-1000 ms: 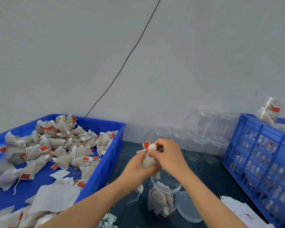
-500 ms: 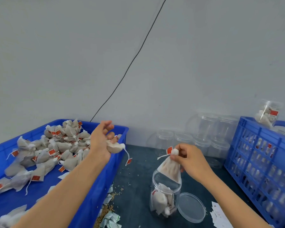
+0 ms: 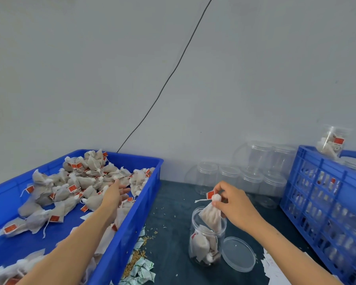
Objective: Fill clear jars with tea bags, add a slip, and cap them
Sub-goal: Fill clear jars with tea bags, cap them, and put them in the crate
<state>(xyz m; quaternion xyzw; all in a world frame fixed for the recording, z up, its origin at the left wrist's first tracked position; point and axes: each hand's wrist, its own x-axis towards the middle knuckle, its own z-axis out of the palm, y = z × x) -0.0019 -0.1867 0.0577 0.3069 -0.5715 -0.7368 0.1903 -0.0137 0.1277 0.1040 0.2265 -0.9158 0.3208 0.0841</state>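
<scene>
Tea bag [image 3: 211, 217] pinched by right hand [image 3: 232, 202], over jar [image 3: 207, 241]

Even, diffuse daylight-like lighting; scene bright, no single source visible. The grey wall [image 3: 255, 68] was flatly lit, slightly dimmer toward the top left corner. Shadows were soft and faint: a weak one under the left forearm [image 3: 74, 243] on the blue tray [image 3: 146, 202], another beside the open jar [image 3: 207, 241] on the dark tabletop [image 3: 173, 212]. Small pale highlights sat on the clear lid [image 3: 238, 254] and on the empty jars [image 3: 253, 173] by the wall, whose outlines washed into the background. Wide-angle bowing was evident: the blue crate [image 3: 327, 202] leaned at the right edge. Bottom corners were soft, the forearms slightly smeared.
</scene>
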